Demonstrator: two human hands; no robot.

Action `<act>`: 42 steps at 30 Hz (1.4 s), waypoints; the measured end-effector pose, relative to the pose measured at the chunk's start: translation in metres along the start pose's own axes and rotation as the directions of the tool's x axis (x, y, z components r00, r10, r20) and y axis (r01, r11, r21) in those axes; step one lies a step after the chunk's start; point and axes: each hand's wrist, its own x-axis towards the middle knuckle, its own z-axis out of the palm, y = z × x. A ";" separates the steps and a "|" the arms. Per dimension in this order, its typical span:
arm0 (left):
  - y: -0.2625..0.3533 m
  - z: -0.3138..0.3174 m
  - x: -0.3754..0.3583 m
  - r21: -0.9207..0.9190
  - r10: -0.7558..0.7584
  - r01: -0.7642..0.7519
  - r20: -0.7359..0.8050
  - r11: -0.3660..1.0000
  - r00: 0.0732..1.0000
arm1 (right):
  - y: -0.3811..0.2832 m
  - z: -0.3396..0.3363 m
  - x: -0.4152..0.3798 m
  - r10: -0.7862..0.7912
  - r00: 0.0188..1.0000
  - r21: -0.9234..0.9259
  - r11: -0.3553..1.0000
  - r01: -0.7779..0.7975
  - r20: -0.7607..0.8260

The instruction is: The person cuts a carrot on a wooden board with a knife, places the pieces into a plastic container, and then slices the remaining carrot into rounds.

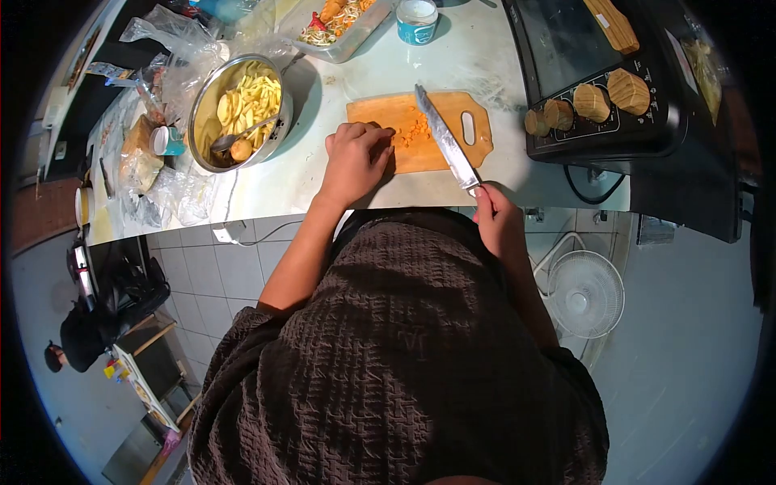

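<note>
My right hand (496, 212) grips the handle of a large kitchen knife (446, 139), whose long blade slants up and left across a wooden cutting board (478, 125). Small orange diced pieces (414, 134), which look like carrot, lie on the board left of the blade. Over the board's left part, my left hand (354, 162) has its fingers curled in, the fingertips close to the diced pieces. Whatever may be under those fingers is hidden.
Left of the board stands a steel bowl (281, 121) of pale yellow cut strips with a spoon. Behind are a plastic food container (349, 50) and a blue-white tub (417, 23). A black oven (566, 73) stands right. Plastic bags (182, 77) crowd the left; a fan (584, 295) is below.
</note>
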 end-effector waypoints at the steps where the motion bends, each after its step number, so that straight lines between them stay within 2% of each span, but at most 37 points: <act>1: 0.000 0.002 0.000 0.018 -0.014 0.014 0.022 1.000 1.000 | -0.001 0.003 -0.001 0.023 1.000 0.001 1.000 -0.023 0.017; 8: 0.000 0.011 0.008 -0.016 0.047 -0.048 -0.038 0.999 0.998 | -0.008 0.014 -0.008 0.082 0.995 0.012 0.996 -0.083 0.055; 11: 0.002 0.014 0.011 -0.043 0.023 -0.025 -0.051 0.999 0.998 | 0.002 0.019 -0.006 0.048 0.995 0.037 0.998 -0.051 0.083; 16: -0.001 0.016 0.013 -0.087 0.077 -0.091 -0.143 0.992 0.987 | 0.005 0.021 -0.006 0.015 0.993 0.077 0.997 -0.025 0.118; 18: -0.002 0.014 0.013 -0.128 0.074 -0.092 -0.138 0.988 0.988 | 0.004 0.020 -0.006 0.126 0.978 0.124 0.981 -0.148 0.164; 23: -0.001 0.003 0.010 -0.206 0.058 -0.094 -0.177 0.974 0.982 | 0.000 0.014 -0.008 0.139 0.969 0.168 0.970 -0.175 0.206; 25: -0.004 -0.002 0.008 -0.247 -0.059 0.029 -0.117 0.969 0.991 | -0.005 0.011 -0.009 0.154 0.965 0.194 0.961 -0.196 0.211; 28: -0.007 -0.010 0.007 -0.257 -0.139 0.107 -0.111 0.961 0.984 | -0.014 0.004 -0.012 0.188 0.961 0.200 0.953 -0.229 0.202; 30: -0.009 -0.015 0.008 -0.251 -0.135 0.099 -0.131 0.963 0.982 | -0.025 -0.003 -0.012 0.270 0.935 0.199 0.928 -0.316 0.230; 33: -0.015 -0.021 0.011 -0.252 -0.101 0.053 -0.180 0.966 0.978 | -0.047 -0.011 -0.011 0.225 0.955 0.220 0.938 -0.266 0.195; 36: -0.016 -0.029 0.011 -0.273 -0.156 0.108 -0.158 0.956 0.975 | -0.061 -0.016 -0.003 0.147 0.973 0.190 0.965 -0.181 0.180; 38: -0.016 -0.035 0.012 -0.341 -0.197 0.137 -0.151 0.930 0.969 | -0.075 -0.019 0.004 0.157 0.973 0.192 0.963 -0.189 0.171; 42: -0.017 -0.053 0.009 -0.348 -0.213 0.161 -0.116 0.924 0.970 | -0.099 -0.019 0.034 0.136 0.978 0.181 0.970 -0.165 0.159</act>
